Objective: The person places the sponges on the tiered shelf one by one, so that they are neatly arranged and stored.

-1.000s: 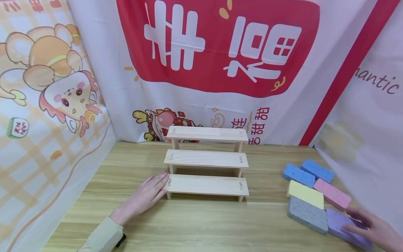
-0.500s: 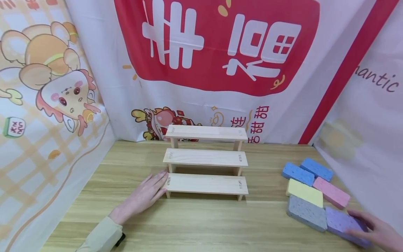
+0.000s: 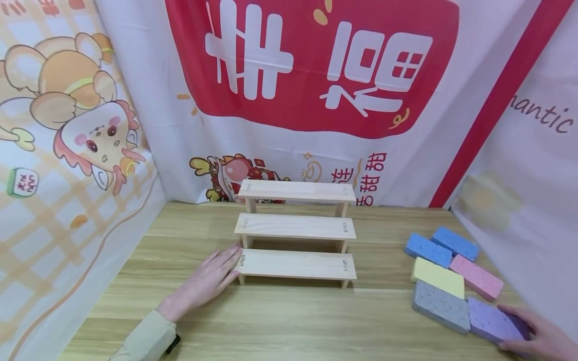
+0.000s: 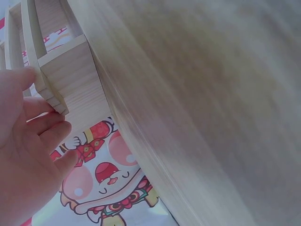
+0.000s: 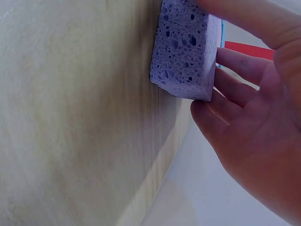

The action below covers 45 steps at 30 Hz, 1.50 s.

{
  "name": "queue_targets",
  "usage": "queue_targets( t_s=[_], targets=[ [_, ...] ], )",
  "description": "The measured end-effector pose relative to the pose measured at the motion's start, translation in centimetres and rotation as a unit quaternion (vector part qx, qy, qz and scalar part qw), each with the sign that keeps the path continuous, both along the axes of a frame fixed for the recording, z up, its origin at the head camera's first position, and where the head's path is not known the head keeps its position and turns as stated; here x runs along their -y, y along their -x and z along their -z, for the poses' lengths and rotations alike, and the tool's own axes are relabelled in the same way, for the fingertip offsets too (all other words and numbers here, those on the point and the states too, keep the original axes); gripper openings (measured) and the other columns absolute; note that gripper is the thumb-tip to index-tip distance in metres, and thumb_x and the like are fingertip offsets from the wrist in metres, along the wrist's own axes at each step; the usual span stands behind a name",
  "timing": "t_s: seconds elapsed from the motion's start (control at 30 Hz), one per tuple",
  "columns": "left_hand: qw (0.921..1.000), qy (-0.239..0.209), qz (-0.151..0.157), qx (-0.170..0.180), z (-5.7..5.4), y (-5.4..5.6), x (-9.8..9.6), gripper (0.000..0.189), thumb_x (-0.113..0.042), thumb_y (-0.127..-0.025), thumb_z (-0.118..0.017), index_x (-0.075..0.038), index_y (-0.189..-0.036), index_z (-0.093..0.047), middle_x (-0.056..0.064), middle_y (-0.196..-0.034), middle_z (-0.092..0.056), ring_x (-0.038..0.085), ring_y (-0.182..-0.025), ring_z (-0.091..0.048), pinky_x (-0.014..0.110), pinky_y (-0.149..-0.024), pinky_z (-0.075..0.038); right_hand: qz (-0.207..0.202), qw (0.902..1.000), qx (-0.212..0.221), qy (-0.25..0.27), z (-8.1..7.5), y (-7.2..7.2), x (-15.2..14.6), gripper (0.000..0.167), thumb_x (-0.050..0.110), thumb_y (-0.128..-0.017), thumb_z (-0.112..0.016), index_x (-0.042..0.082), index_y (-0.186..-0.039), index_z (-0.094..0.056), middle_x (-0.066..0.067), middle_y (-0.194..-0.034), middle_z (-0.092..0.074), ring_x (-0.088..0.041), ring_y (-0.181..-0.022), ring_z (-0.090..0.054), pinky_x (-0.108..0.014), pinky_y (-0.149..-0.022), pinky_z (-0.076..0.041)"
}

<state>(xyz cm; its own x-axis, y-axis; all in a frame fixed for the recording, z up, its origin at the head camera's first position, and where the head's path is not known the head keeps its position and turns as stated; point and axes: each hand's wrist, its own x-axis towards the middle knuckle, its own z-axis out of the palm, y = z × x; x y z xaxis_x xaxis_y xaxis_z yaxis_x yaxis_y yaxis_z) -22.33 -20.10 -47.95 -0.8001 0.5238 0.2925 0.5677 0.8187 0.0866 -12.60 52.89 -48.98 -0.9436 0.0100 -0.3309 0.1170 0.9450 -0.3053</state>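
Note:
A pale wooden three-step stand (image 3: 295,263) stands in the middle of the table. At the left end of its lowest step, my left hand (image 3: 209,278) holds the board; in the left wrist view its thumb and fingers lie on either side of the board's corner (image 4: 54,101). At the right, my right hand (image 3: 542,331) grips a purple sponge (image 3: 494,321) at its right end. The right wrist view shows the sponge's porous side (image 5: 181,52) close to the table, with the thumb on one side and the fingers on the other.
Beside the purple sponge lie a grey sponge (image 3: 440,307), a yellow sponge (image 3: 438,278), a pink sponge (image 3: 476,277) and two blue sponges (image 3: 429,250). Printed cloth (image 3: 298,145) hangs behind the wooden table (image 3: 289,321) and along both sides.
My right hand has shifted slightly, its thumb coming down to the near edge of the purple sponge. My left hand stays at the stand.

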Motion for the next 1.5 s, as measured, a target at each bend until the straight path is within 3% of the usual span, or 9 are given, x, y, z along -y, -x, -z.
queue_targets(
  t_s=[0.33, 0.67, 0.9, 1.13, 1.33, 1.37, 1.4, 1.47, 1.5],
  targets=[
    [0.9999, -0.003, -0.005, 0.009, -0.1, -0.1, 0.1, 0.059, -0.031, -0.100, -0.056, 0.000, -0.148, -0.041, 0.017, -0.155, -0.041, 0.032, -0.143, -0.043, 0.055, -0.121, -0.030, 0.008, 0.9999, 0.012, -0.005, -0.6, 0.0, 0.4, 0.094, 0.052, -0.085, -0.072, -0.014, -0.142, -0.036, -0.048, -0.134, -0.037, -0.066, -0.117, -0.039, -0.064, -0.091, -0.047],
    [0.9999, -0.006, 0.004, -0.014, -0.1, 0.0, 0.1, 0.059, -0.030, -0.099, -0.059, 0.001, -0.146, -0.044, 0.018, -0.153, -0.044, 0.033, -0.141, -0.047, 0.056, -0.120, -0.032, -0.004, 0.9988, -0.041, -0.026, -1.3, 0.1, -0.2, 0.089, 0.050, -0.086, -0.072, -0.016, -0.137, -0.041, -0.047, -0.129, -0.043, -0.063, -0.113, -0.045, -0.062, -0.088, -0.048],
    [0.9998, -0.003, 0.007, -0.020, -0.2, 0.0, 0.1, 0.059, -0.031, -0.098, -0.059, 0.001, -0.146, -0.044, 0.017, -0.154, -0.043, 0.032, -0.141, -0.047, 0.055, -0.120, -0.032, 0.009, 0.9999, 0.000, -0.007, -2.9, 0.8, -0.2, 0.094, 0.053, -0.090, -0.066, -0.017, -0.142, -0.030, -0.046, -0.133, -0.034, -0.061, -0.115, -0.040, -0.064, -0.089, -0.049],
    [0.9999, -0.004, 0.006, -0.015, -0.2, 0.0, 0.1, 0.059, -0.031, -0.099, -0.059, 0.000, -0.146, -0.044, 0.018, -0.154, -0.044, 0.032, -0.141, -0.047, 0.055, -0.120, -0.032, -0.006, 0.9950, -0.100, 0.000, -3.3, 1.1, -0.1, 0.083, 0.041, -0.089, -0.071, -0.018, -0.137, -0.038, -0.049, -0.131, -0.038, -0.065, -0.112, -0.041, -0.069, -0.084, -0.048],
    [0.9999, -0.006, 0.003, -0.007, -0.2, -0.1, 0.2, 0.060, -0.032, -0.099, -0.058, 0.000, -0.147, -0.043, 0.017, -0.155, -0.041, 0.033, -0.141, -0.046, 0.056, -0.120, -0.032, -0.015, 0.9907, -0.135, 0.011, -4.2, 1.7, 0.4, 0.078, 0.033, -0.087, -0.075, -0.021, -0.133, -0.043, -0.050, -0.130, -0.041, -0.066, -0.110, -0.044, -0.071, -0.082, -0.049],
    [1.0000, -0.005, 0.003, -0.008, -0.2, -0.1, 0.2, 0.060, -0.032, -0.099, -0.058, 0.000, -0.147, -0.043, 0.017, -0.155, -0.041, 0.033, -0.141, -0.046, 0.056, -0.120, -0.032, -0.015, 0.9902, -0.139, 0.009, -4.4, 1.8, 0.6, 0.078, 0.033, -0.087, -0.076, -0.021, -0.133, -0.043, -0.050, -0.130, -0.043, -0.064, -0.109, -0.046, -0.069, -0.081, -0.050],
    [1.0000, -0.004, 0.004, -0.008, -0.2, -0.1, 0.2, 0.060, -0.033, -0.099, -0.058, 0.000, -0.147, -0.043, 0.017, -0.155, -0.041, 0.033, -0.141, -0.046, 0.056, -0.120, -0.032, -0.018, 0.9889, -0.147, 0.011, -4.7, 1.9, 0.7, 0.076, 0.032, -0.086, -0.077, -0.020, -0.132, -0.045, -0.048, -0.128, -0.046, -0.050, -0.107, -0.057, -0.067, -0.079, -0.052],
    [1.0000, -0.001, 0.004, -0.008, -0.1, -0.1, 0.1, 0.060, -0.033, -0.099, -0.058, 0.000, -0.147, -0.043, 0.017, -0.155, -0.041, 0.033, -0.142, -0.046, 0.056, -0.120, -0.032, -0.024, 0.9849, -0.170, 0.021, -5.0, 2.1, 0.8, 0.073, 0.028, -0.084, -0.079, -0.019, -0.130, -0.048, -0.026, -0.122, -0.064, -0.015, -0.100, -0.065, -0.049, -0.077, -0.060],
    [1.0000, 0.001, 0.003, -0.008, -0.1, 0.0, 0.1, 0.060, -0.034, -0.100, -0.057, 0.000, -0.147, -0.042, 0.016, -0.155, -0.041, 0.032, -0.142, -0.045, 0.056, -0.120, -0.032, -0.026, 0.9826, -0.182, 0.025, -5.2, 2.1, 0.8, 0.072, 0.027, -0.082, -0.080, -0.018, -0.129, -0.050, -0.011, -0.117, -0.068, 0.004, -0.094, -0.060, -0.038, -0.073, -0.060]
  ],
)
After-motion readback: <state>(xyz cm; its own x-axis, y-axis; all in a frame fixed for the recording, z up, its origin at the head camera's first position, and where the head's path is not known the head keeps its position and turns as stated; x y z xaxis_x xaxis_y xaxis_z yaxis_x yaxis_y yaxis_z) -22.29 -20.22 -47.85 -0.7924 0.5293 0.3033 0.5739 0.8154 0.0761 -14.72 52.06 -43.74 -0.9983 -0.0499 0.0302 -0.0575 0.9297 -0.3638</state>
